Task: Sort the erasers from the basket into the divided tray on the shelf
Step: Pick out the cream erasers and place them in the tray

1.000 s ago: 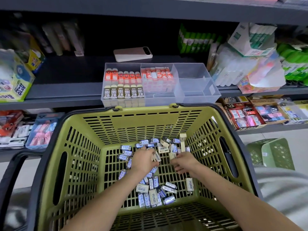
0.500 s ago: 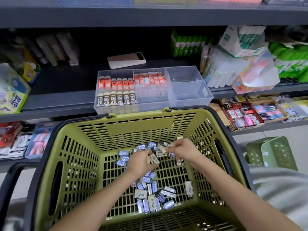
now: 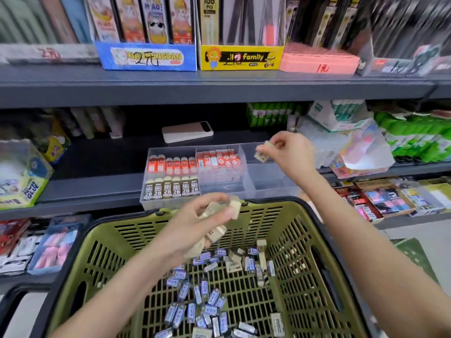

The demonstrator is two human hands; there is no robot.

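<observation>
Up from the floor of the olive-green slatted plastic basket (image 3: 136, 228) since half a second ago: both hands. Right hand (image 3: 290, 152): reaches over the clear plastic divided tray (image 3: 275, 186), above its rear right compartment; fingers curled, thumb and fingertips pinching a small beige eraser (image 3: 261, 155), too blurred for detail. Left hand (image 3: 192, 228): hovers just in front of the tray, above the basket's far rim; fingers curled round a clutch of beige erasers (image 3: 234, 209), count unclear. Inside the tray: orange-sleeved erasers (image 3: 174, 164) upright in the rear left and rear middle compartments, dark-sleeved 2B erasers (image 3: 172, 190) upright in the front left. Below and in front of the tray, on the basket floor: loose blue-sleeved erasers (image 3: 195, 311) and a few more beige ones. Under the tray: grey metal shelf (image 3: 97, 189). Just behind the tray: flat white power bank (image 3: 187, 135).
</observation>
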